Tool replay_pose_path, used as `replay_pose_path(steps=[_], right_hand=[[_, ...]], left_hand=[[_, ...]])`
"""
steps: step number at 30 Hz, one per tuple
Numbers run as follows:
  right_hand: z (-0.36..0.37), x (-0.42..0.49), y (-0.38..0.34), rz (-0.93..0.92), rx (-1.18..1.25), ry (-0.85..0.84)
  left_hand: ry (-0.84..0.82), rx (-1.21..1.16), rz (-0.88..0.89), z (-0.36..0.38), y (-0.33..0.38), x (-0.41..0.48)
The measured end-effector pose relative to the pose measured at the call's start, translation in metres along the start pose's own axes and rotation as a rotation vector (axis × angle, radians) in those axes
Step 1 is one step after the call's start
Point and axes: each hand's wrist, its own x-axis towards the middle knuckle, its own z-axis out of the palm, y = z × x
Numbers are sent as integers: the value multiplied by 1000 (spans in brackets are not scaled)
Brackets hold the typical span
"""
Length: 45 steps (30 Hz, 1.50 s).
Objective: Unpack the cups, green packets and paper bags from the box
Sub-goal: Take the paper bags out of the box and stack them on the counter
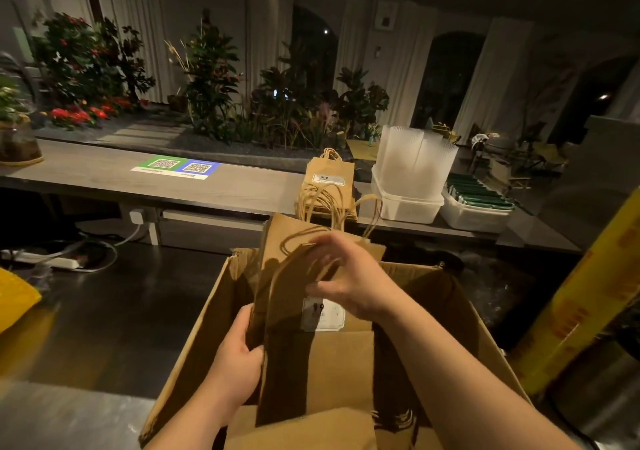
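A bundle of flat brown paper bags [298,356] with twisted handles and a white label stands upright in the open cardboard box [460,314]. My left hand [239,352] grips the bundle's left edge low down. My right hand [349,276] holds its top by the handles. On the counter behind lie more paper bags [329,179], a stack of clear plastic cups [412,158] in a white tub, and green packets [479,195] in a second white tub.
The grey counter [104,176] carries a green and blue QR-code sheet [176,167] and a planter of flowers behind. A yellow taped column [588,293] stands right of the box. A power strip and cables [59,259] lie on the dark floor at left.
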Motion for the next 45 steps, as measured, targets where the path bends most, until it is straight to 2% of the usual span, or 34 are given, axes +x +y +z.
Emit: replay_pose_path(steps=[5, 7, 9, 11, 14, 16, 18, 20, 23, 26, 29, 31, 34, 37, 40, 43, 45], right_hand=[[39, 19, 4, -30, -334, -120], [45, 17, 16, -12, -478, -39], [49, 11, 30, 108, -615, 145], [50, 4, 44, 356, -473, 272], [43, -4, 67, 631, 123, 368], [35, -9, 82, 799, 507, 345], [29, -17, 92, 878, 618, 240], [26, -27, 96, 881, 545, 154], [31, -33, 99, 879, 548, 150], [42, -27, 101, 891, 667, 238], [50, -18, 96, 831, 724, 367], [53, -13, 94, 773, 709, 411], [56, -6, 88, 703, 705, 446], [52, -2, 80, 563, 771, 474], [46, 0, 82, 433, 847, 392], [50, -3, 95, 540, 855, 260], [61, -10, 120, 637, 716, 247]], left_hand=[[-35, -106, -1, -1, -2, -3], [-41, -146, 7, -3, -2, -4], [-29, -177, 9, -4, -3, -4], [-8, -195, 19, -5, -2, -5], [-8, -191, 35, -5, -3, -3], [-21, -182, 37, -5, -2, -3], [-48, -159, 10, -6, -1, -5], [-99, -122, -14, -6, -2, -6], [-141, -93, -26, -4, -3, -4], [-156, -145, -39, -5, -2, -2], [-205, -362, -140, -8, -1, -2], [-203, -342, -189, -9, -2, -3], [-113, -62, -90, -4, -3, -2], [15, -93, 15, -2, -5, 5], [108, -51, 108, -7, -9, 6], [133, 61, 151, -7, -17, 6], [140, 111, 181, -8, -19, 4]])
